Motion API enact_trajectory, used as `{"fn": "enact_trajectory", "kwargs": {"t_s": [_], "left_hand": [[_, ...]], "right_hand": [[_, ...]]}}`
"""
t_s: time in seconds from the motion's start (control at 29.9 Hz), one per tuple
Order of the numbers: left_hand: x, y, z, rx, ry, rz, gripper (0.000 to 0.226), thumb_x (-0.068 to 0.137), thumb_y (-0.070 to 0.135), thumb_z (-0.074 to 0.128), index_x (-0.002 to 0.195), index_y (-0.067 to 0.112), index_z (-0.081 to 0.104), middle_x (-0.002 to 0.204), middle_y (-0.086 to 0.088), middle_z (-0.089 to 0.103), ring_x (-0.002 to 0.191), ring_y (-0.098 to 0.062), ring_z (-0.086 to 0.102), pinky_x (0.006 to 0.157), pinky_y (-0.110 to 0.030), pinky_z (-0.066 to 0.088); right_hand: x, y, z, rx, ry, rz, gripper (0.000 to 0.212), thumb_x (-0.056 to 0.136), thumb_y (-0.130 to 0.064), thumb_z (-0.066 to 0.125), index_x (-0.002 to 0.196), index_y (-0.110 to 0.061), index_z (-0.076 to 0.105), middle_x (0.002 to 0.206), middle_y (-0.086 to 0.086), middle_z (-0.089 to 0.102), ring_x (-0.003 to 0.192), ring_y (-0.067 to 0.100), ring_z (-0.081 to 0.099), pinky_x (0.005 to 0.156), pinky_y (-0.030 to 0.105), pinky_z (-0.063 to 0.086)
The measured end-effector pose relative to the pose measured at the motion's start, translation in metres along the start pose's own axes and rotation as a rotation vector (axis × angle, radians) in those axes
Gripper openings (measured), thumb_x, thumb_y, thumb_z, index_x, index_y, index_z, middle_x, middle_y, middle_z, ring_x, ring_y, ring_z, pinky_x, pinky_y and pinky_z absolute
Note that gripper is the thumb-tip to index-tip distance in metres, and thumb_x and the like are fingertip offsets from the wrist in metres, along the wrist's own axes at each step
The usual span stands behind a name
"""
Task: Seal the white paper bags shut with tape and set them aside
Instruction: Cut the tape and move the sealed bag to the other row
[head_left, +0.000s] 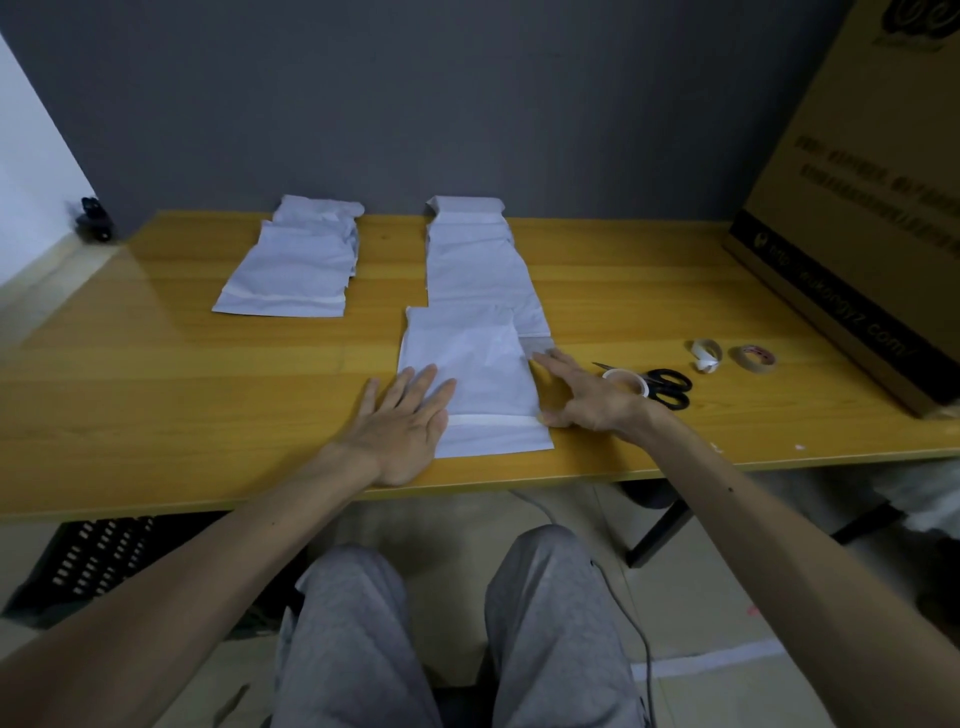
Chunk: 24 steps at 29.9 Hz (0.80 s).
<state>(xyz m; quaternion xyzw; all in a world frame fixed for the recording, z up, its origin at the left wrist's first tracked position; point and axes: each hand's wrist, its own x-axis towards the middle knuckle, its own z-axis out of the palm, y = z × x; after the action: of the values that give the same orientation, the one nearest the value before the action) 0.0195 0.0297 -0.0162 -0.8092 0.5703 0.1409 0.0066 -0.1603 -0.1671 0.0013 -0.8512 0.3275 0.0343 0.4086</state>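
A white paper bag (475, 364) lies flat near the table's front edge, with a strip of tape (493, 420) across its lower part. My left hand (402, 426) lies flat with straight fingers on the bag's left edge. My right hand (582, 395) rests at the bag's right edge, fingers spread, thumb touching the tape's end. Behind it a row of white bags (478, 260) stretches toward the wall. A second pile of white bags (301, 265) lies to the left. A white tape roll (626, 382) sits just behind my right hand.
Black-handled scissors (667, 387) lie right of the tape roll. Further right are a crumpled tape roll (706, 355) and a brown tape roll (757, 357). A large cardboard box (857, 208) fills the right side. The wooden table (156, 389) meets a grey wall behind.
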Motion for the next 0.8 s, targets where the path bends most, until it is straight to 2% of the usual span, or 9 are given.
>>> {"fn": "enact_trajectory", "kwargs": {"t_s": [0.23, 0.37, 0.5, 0.6, 0.67, 0.73, 0.8], "left_hand": [[-0.023, -0.047, 0.001, 0.008, 0.002, -0.090, 0.050, 0.101, 0.046, 0.001, 0.149, 0.042, -0.013, 0.156, 0.017, -0.023, 0.143, -0.009, -0.024, 0.114, -0.053, -0.015], [-0.023, -0.044, 0.002, 0.002, 0.007, -0.072, 0.050, 0.100, 0.048, 0.001, 0.148, 0.045, -0.013, 0.156, 0.017, -0.024, 0.144, -0.009, -0.023, 0.113, -0.052, -0.018], [-0.027, -0.037, 0.002, -0.038, 0.011, -0.043, 0.050, 0.101, 0.049, 0.007, 0.148, 0.046, -0.011, 0.156, 0.015, -0.025, 0.144, -0.008, -0.022, 0.114, -0.049, -0.016], [-0.031, -0.027, 0.001, -0.094, 0.071, 0.002, 0.054, 0.100, 0.054, 0.018, 0.148, 0.048, -0.006, 0.158, 0.015, -0.020, 0.145, -0.008, -0.016, 0.116, -0.047, -0.011], [-0.033, -0.023, -0.001, -0.167, 0.118, 0.006, 0.057, 0.099, 0.055, 0.026, 0.149, 0.045, 0.002, 0.159, 0.014, -0.011, 0.147, -0.009, -0.008, 0.118, -0.044, -0.005], [-0.035, -0.021, -0.004, -0.315, 0.256, -0.020, 0.055, 0.099, 0.049, 0.036, 0.150, 0.035, 0.022, 0.160, 0.010, 0.008, 0.147, -0.011, 0.008, 0.119, -0.039, 0.006], [-0.027, -0.024, -0.014, -0.460, 0.430, -0.089, 0.048, 0.098, 0.037, 0.049, 0.143, 0.023, 0.041, 0.155, 0.004, 0.029, 0.141, -0.016, 0.026, 0.114, -0.029, 0.021]], "right_hand": [[0.001, -0.004, 0.002, -0.062, 0.034, 0.024, 0.084, 0.087, -0.015, 0.067, 0.152, -0.033, 0.016, 0.159, -0.015, -0.005, 0.147, 0.015, 0.007, 0.114, 0.031, 0.019], [-0.005, -0.005, 0.007, 0.026, 0.090, -0.017, 0.080, 0.088, -0.008, 0.065, 0.151, -0.032, 0.022, 0.159, -0.015, -0.001, 0.146, 0.015, 0.010, 0.103, 0.020, 0.020], [-0.011, -0.017, 0.011, 0.093, 0.125, -0.030, 0.073, 0.086, 0.004, 0.059, 0.146, -0.030, 0.035, 0.159, -0.014, 0.005, 0.145, 0.013, 0.012, 0.096, 0.020, 0.026], [-0.009, -0.032, 0.016, 0.122, 0.192, -0.083, 0.064, 0.084, 0.009, 0.053, 0.139, -0.025, 0.047, 0.155, -0.009, 0.023, 0.140, 0.012, 0.024, 0.094, 0.021, 0.030], [-0.005, -0.045, 0.020, 0.160, 0.258, -0.114, 0.045, 0.088, 0.004, 0.052, 0.127, -0.018, 0.057, 0.137, -0.004, 0.047, 0.126, 0.012, 0.043, 0.088, 0.022, 0.037], [0.004, -0.057, 0.024, 0.150, 0.333, -0.127, 0.022, 0.093, -0.012, 0.055, 0.113, -0.015, 0.065, 0.117, -0.003, 0.062, 0.110, 0.014, 0.056, 0.082, 0.025, 0.044], [0.016, -0.068, 0.026, 0.057, 0.434, -0.120, 0.019, 0.095, -0.021, 0.055, 0.106, -0.010, 0.066, 0.106, 0.003, 0.067, 0.101, 0.019, 0.061, 0.082, 0.031, 0.048]]}}
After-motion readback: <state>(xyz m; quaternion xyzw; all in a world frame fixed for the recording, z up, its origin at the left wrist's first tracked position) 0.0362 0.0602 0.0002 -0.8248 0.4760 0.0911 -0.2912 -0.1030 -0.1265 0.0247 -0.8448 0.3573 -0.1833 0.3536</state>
